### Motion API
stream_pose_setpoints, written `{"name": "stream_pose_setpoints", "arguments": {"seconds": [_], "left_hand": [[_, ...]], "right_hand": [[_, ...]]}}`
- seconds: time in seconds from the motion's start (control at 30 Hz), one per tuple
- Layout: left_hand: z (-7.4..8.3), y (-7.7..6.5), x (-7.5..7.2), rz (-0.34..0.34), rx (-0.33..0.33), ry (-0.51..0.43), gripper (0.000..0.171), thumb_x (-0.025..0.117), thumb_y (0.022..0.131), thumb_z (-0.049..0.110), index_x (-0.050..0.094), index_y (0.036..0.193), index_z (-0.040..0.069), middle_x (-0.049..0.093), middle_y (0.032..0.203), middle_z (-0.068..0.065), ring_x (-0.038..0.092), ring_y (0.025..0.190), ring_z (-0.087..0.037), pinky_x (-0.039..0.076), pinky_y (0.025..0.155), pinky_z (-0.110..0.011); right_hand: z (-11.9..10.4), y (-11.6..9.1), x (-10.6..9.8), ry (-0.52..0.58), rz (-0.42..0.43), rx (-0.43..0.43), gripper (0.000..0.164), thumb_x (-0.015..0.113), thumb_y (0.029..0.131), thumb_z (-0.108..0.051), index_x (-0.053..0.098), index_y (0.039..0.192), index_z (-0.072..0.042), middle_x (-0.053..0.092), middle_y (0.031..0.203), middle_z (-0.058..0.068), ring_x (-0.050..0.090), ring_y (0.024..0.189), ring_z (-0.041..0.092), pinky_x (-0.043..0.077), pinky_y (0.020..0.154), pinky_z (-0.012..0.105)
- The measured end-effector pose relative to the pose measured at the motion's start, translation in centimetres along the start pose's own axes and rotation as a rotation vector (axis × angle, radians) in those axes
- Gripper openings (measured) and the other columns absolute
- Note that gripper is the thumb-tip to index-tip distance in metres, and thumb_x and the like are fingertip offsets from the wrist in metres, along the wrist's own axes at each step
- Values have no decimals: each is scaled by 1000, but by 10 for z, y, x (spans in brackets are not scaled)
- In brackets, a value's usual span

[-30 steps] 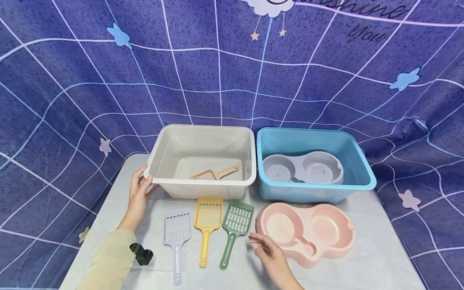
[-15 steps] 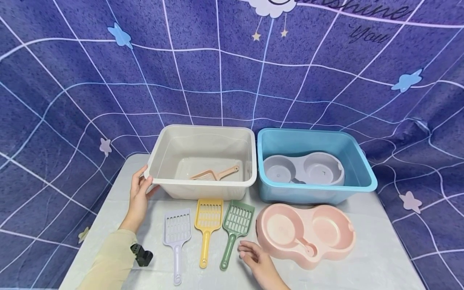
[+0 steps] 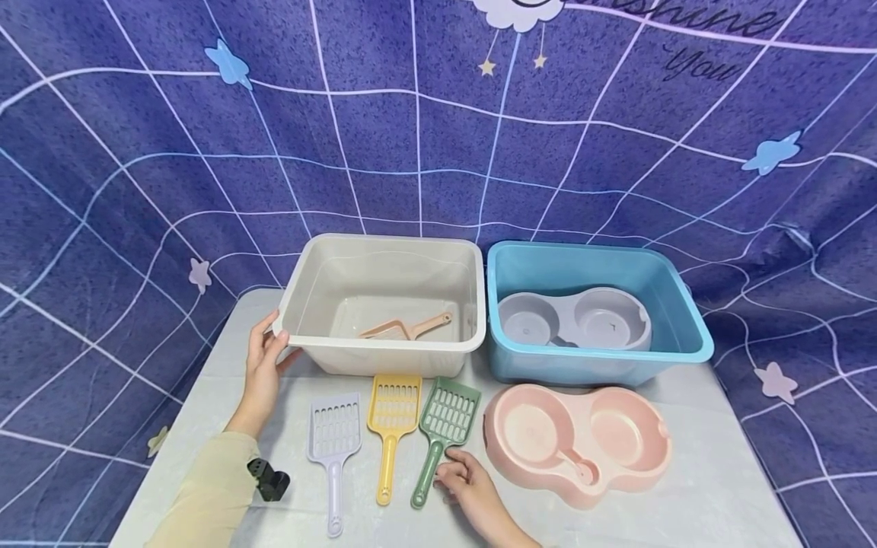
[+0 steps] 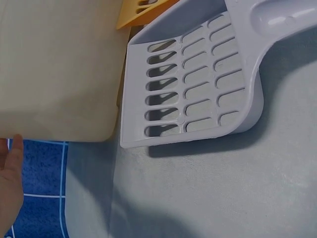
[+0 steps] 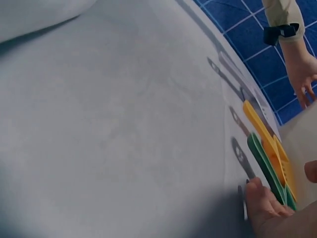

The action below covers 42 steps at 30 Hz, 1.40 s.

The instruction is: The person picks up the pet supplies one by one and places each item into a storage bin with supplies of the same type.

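At its front left corner, my left hand [image 3: 263, 373] holds the rim of a beige litter box [image 3: 384, 359], with a finger below the rim. A small peach scoop [image 3: 430, 326] lies inside this box. My right hand [image 3: 473, 491] is at the handle of a green slotted litter scoop [image 3: 448, 411], fingers touching its right side. In the right wrist view, thumb and finger stand apart beside the green scoop [image 5: 265, 161]. A yellow litter scoop [image 3: 387, 457] and a lilac litter scoop [image 3: 334, 472] lie to the left, handles toward me.
A blue litter box [image 3: 596, 369] stands to the right of the beige one, with a grey double pet bowl [image 3: 565, 310] inside. In front of it lies a pink double pet bowl [image 3: 578, 434]. A patterned blue curtain [image 3: 438, 137] hangs behind the table [image 3: 706, 472].
My right hand has moved left from beside the pink bowl to the green scoop. That scoop's handle end has shifted slightly left. My left hand stays at the beige box's corner.
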<state>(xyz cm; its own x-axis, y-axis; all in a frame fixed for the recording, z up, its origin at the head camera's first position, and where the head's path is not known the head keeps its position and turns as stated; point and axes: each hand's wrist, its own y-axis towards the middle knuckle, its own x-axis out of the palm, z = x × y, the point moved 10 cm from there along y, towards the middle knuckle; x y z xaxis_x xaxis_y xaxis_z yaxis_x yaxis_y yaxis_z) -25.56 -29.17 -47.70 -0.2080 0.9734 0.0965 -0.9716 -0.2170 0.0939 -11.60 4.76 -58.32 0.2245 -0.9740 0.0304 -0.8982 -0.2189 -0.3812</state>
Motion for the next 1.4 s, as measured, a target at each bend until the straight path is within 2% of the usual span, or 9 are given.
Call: {"name": "stream_pose_setpoints", "arguments": {"seconds": [0.2,0.47,0.7,0.87,1.07,1.4], "left_hand": [[-2,1,-1,-14,-9,8,50,41,107,17,27,155,17,43,127,-2,48,114,-11,50,98,-25],[-2,0,-2,-2,-21,30,49,40,107,18,26,155,16,42,126,-2,49,113,-9,49,100,-28],[-4,1,-2,-3,-19,18,50,39,108,17,26,155,16,42,127,-2,48,114,-10,50,98,-27],[-4,0,-2,2,-18,27,49,39,108,18,26,155,17,42,129,-1,47,116,-11,49,99,-27],[-5,1,-2,5,-23,44,49,38,108,20,25,155,18,42,130,1,46,117,-11,47,104,-32],[-7,2,-2,4,-30,51,50,37,108,19,24,156,18,41,133,0,45,120,-13,44,108,-40]], "right_hand": [[7,4,11,49,-6,40,55,57,98,-11,35,135,22,69,100,11,68,91,25,60,75,39],[13,13,18,90,34,84,59,61,92,-9,33,134,23,68,89,3,63,73,12,61,71,33],[9,11,18,123,37,32,57,65,85,1,35,130,19,65,87,5,63,72,9,57,64,24],[5,9,15,110,42,3,61,70,84,2,34,131,19,64,89,8,63,72,9,57,63,24],[2,5,12,81,42,17,65,71,82,2,34,133,18,64,92,7,61,75,10,56,65,23],[-3,-7,12,111,-38,-8,65,69,82,7,31,134,17,56,87,2,49,71,7,46,60,13]]}}
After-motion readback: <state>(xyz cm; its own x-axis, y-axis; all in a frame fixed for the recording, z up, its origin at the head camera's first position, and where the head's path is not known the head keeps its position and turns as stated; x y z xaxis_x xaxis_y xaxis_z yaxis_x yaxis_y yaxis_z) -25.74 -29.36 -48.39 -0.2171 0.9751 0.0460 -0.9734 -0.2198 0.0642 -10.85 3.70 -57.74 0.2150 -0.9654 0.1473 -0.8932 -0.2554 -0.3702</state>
